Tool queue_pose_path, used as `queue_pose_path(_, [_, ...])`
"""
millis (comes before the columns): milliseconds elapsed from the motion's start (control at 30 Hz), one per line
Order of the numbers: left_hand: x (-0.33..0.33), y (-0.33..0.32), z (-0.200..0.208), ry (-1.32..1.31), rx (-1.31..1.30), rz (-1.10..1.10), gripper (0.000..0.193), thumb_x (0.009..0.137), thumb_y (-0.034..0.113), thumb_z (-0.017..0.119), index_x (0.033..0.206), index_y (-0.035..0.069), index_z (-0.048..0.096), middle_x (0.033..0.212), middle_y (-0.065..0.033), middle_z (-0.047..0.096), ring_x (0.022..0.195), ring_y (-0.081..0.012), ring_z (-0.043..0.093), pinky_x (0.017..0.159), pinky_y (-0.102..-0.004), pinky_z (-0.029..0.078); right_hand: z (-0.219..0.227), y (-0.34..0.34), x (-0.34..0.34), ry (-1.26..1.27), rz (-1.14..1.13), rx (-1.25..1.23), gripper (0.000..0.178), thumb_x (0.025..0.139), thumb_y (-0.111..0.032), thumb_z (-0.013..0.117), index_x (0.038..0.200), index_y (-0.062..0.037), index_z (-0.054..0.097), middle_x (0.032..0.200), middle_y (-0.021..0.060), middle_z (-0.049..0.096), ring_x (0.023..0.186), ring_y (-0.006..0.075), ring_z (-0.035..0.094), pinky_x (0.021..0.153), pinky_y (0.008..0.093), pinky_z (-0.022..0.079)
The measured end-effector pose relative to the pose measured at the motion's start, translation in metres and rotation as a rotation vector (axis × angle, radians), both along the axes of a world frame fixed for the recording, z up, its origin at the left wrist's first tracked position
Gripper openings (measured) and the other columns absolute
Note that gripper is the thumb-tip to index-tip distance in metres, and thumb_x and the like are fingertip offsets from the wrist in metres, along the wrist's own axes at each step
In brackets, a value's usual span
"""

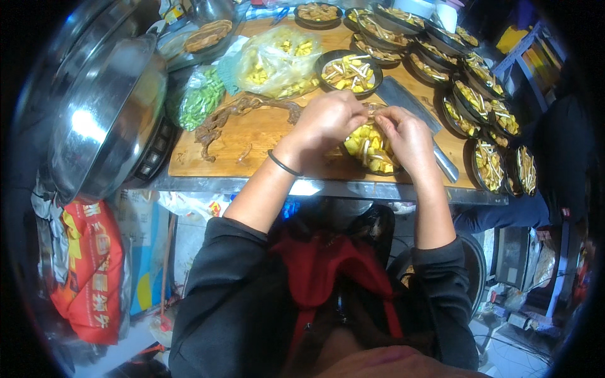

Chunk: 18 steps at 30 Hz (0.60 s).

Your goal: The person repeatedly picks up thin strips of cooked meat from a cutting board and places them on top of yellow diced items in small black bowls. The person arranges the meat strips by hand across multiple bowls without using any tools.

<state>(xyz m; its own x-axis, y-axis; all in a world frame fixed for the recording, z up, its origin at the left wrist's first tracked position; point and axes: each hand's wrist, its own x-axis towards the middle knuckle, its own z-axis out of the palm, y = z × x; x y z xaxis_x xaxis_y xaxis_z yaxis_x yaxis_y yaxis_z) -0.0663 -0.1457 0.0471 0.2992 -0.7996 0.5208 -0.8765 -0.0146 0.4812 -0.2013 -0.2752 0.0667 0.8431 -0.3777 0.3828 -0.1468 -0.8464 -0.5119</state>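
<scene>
Both my hands meet over a dark bowl (382, 171) of yellow chunks and white strips, near the board's front edge. My left hand (329, 121) is closed, its fingertips pinched at the bowl's far side. Facing it, my right hand (407, 137) is closed too, thumb and fingers pressed together. A bit of brown, meat-like food (373, 108) shows between the fingertips, partly hidden. Left of my hands, long dark brown meat strips (217, 121) curve across the wooden board (242, 142). Just beyond stands another bowl (350, 74) of yellow chunks and white strips.
A cleaver (409, 104) lies right of my right hand, handle toward me. Filled bowls (490, 165) crowd the right side, some stacked. Bags of yellow chunks (277, 60) and green pieces (200, 94) lie at the far left. A large metal basin (104, 120) stands left.
</scene>
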Motion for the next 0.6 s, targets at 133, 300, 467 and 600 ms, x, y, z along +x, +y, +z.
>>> queue_pose_path(133, [-0.002,-0.004,-0.005,-0.115,0.065,-0.038,0.014,0.080,0.022,0.064,0.084,0.010,0.071,0.083,-0.0097,0.063,0.081,-0.0286,0.060,0.071,-0.0387,0.049,0.001,0.001,0.002,0.026,-0.028,0.006,0.018,0.088,-0.021,0.060,0.092,-0.0049,0.066,0.089,0.0172,0.066,0.086,0.0345,0.063,0.075,0.0416,0.049])
queue_pose_path(300, [0.000,-0.003,-0.001,-0.127,0.108,-0.082,0.014,0.080,0.023,0.064,0.082,0.010,0.070,0.084,-0.0098,0.062,0.081,-0.0286,0.060,0.070,-0.0392,0.049,0.003,0.001,0.004,0.024,-0.071,0.062,0.019,0.087,-0.022,0.060,0.090,-0.0041,0.066,0.089,0.0172,0.066,0.086,0.0345,0.063,0.075,0.0423,0.049])
queue_pose_path(467, [0.005,-0.001,0.005,-0.048,0.100,-0.017,0.014,0.080,0.023,0.065,0.084,0.010,0.069,0.084,-0.0100,0.061,0.081,-0.0292,0.060,0.069,-0.0385,0.049,-0.002,0.004,0.001,0.058,0.015,-0.102,0.019,0.085,-0.022,0.063,0.088,-0.0043,0.066,0.088,0.0162,0.065,0.084,0.0353,0.062,0.074,0.0429,0.049])
queue_pose_path(600, [0.007,0.000,0.001,-0.048,0.063,0.038,0.013,0.081,0.022,0.064,0.088,0.011,0.068,0.087,-0.0100,0.062,0.083,-0.0299,0.060,0.070,-0.0385,0.049,-0.008,0.007,0.002,0.000,0.012,-0.182,0.017,0.084,-0.020,0.063,0.087,-0.0039,0.065,0.086,0.0159,0.065,0.082,0.0353,0.062,0.074,0.0422,0.049])
